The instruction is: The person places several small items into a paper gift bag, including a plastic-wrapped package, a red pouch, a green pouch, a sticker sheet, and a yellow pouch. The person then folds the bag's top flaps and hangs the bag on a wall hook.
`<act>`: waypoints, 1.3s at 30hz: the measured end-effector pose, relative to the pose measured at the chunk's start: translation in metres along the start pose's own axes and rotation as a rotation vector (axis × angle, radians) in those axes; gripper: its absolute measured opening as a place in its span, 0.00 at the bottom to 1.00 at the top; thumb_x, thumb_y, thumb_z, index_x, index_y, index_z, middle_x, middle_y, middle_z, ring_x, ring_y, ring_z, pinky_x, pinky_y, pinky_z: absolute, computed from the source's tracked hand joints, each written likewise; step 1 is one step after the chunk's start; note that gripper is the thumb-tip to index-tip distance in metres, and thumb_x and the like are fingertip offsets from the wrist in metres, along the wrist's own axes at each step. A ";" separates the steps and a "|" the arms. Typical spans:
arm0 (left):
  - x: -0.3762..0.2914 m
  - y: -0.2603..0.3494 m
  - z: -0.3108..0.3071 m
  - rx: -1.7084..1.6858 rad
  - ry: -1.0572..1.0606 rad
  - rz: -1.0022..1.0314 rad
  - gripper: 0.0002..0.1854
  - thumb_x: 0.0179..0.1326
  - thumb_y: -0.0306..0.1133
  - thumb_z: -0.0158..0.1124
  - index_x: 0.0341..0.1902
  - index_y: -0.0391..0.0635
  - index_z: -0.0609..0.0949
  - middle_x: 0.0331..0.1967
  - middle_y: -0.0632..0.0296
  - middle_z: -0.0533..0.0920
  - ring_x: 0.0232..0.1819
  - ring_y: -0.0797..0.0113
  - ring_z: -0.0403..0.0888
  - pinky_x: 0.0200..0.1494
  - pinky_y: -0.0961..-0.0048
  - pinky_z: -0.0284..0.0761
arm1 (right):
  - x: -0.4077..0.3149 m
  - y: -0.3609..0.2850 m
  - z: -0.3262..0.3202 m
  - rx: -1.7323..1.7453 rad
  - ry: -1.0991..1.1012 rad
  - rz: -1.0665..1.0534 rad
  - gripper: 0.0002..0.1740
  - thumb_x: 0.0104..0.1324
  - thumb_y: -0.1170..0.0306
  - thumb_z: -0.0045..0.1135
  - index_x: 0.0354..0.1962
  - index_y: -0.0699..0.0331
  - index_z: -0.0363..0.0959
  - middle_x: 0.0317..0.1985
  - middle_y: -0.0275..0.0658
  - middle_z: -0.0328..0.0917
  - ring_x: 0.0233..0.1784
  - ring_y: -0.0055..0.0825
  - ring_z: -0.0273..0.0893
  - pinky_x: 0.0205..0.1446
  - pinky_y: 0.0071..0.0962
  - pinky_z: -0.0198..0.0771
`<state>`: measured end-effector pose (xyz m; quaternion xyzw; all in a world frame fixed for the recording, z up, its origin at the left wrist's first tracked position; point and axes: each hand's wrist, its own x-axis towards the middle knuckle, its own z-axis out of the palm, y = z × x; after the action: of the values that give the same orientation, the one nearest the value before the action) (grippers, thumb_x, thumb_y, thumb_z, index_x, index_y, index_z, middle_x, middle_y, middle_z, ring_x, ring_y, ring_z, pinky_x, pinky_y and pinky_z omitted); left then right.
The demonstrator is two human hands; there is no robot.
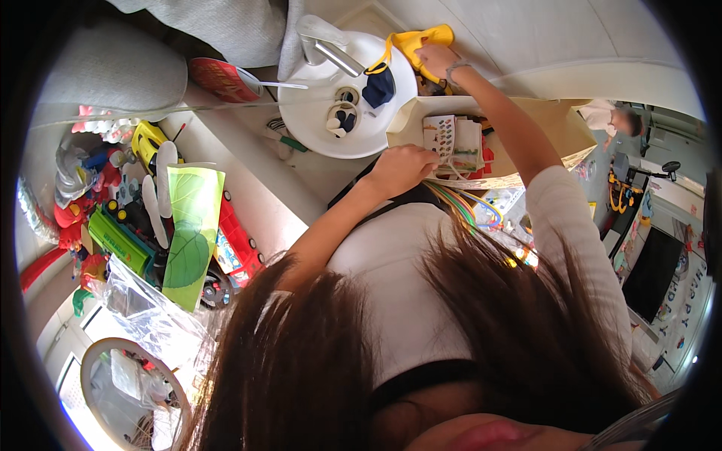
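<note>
My left hand (403, 167) is at the near rim of a cream paper bag (536, 121), its fingers curled there beside the bag's white cord handle (453, 168). Inside the bag stand printed cards or booklets (439, 135) and some red pieces. My right hand (438, 60) reaches over the bag and grips a yellow soft item (412, 40) at the far right rim of a white washbasin (307, 132). From the yellow item a strap runs to a dark blue cloth-like piece (378, 87) in the basin. Rolls of tape (342, 113) also lie in the basin.
A faucet (333, 42) arches over the basin. Left of it stand a red paper fan (225, 80) and grey fabric (113, 67). Toys crowd the left side, including a yellow car (149, 144) and a red truck (234, 239). Another person (601, 118) is at the far right.
</note>
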<state>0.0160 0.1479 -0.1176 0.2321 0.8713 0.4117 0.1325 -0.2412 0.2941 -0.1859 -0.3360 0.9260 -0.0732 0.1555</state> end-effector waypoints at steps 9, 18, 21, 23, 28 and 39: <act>0.013 -0.022 -0.045 -0.049 0.700 0.029 0.27 0.56 0.28 0.66 0.61 0.41 0.71 0.56 0.48 0.76 0.53 0.48 0.77 0.51 0.62 0.76 | -0.089 -0.077 -0.146 0.338 0.536 -0.091 0.13 0.66 0.70 0.53 0.46 0.62 0.78 0.42 0.43 0.80 0.42 0.32 0.78 0.47 0.25 0.73; 0.042 0.011 -0.112 -0.198 0.867 0.299 0.68 0.35 0.35 0.83 0.74 0.42 0.41 0.68 0.41 0.55 0.68 0.45 0.58 0.65 0.55 0.63 | -0.162 -0.143 -0.209 0.312 0.874 -0.562 0.17 0.60 0.70 0.61 0.48 0.59 0.78 0.47 0.40 0.79 0.56 0.35 0.73 0.58 0.31 0.68; 0.043 0.031 -0.119 -0.647 0.790 0.243 0.66 0.39 0.32 0.81 0.74 0.43 0.40 0.66 0.44 0.59 0.64 0.50 0.65 0.59 0.59 0.70 | -0.176 -0.150 -0.221 0.398 0.740 -0.583 0.19 0.65 0.77 0.52 0.53 0.73 0.66 0.48 0.46 0.72 0.54 0.31 0.70 0.57 0.26 0.67; 0.045 0.039 -0.125 -0.804 0.741 0.270 0.57 0.43 0.26 0.78 0.73 0.43 0.48 0.60 0.51 0.67 0.58 0.61 0.72 0.53 0.67 0.74 | -0.180 -0.163 -0.216 0.793 0.786 -0.536 0.19 0.64 0.79 0.52 0.52 0.74 0.66 0.50 0.44 0.71 0.55 0.29 0.69 0.59 0.26 0.65; 0.037 0.049 -0.138 -1.049 0.615 0.221 0.38 0.46 0.23 0.75 0.63 0.39 0.68 0.54 0.57 0.74 0.51 0.71 0.75 0.50 0.71 0.73 | -0.180 -0.170 -0.221 1.082 0.962 -0.586 0.26 0.64 0.81 0.49 0.60 0.73 0.58 0.55 0.44 0.69 0.59 0.31 0.68 0.65 0.28 0.61; 0.024 0.064 -0.140 -1.285 0.550 0.207 0.07 0.68 0.30 0.55 0.43 0.39 0.76 0.38 0.62 0.82 0.39 0.76 0.79 0.46 0.77 0.74 | -0.185 -0.142 -0.221 1.222 0.856 -0.243 0.26 0.66 0.77 0.48 0.62 0.70 0.56 0.54 0.42 0.70 0.58 0.28 0.69 0.64 0.26 0.62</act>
<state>-0.0445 0.1034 0.0192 0.0774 0.4309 0.8988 -0.0214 -0.0960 0.3117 0.0999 -0.2321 0.6566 -0.7144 -0.0680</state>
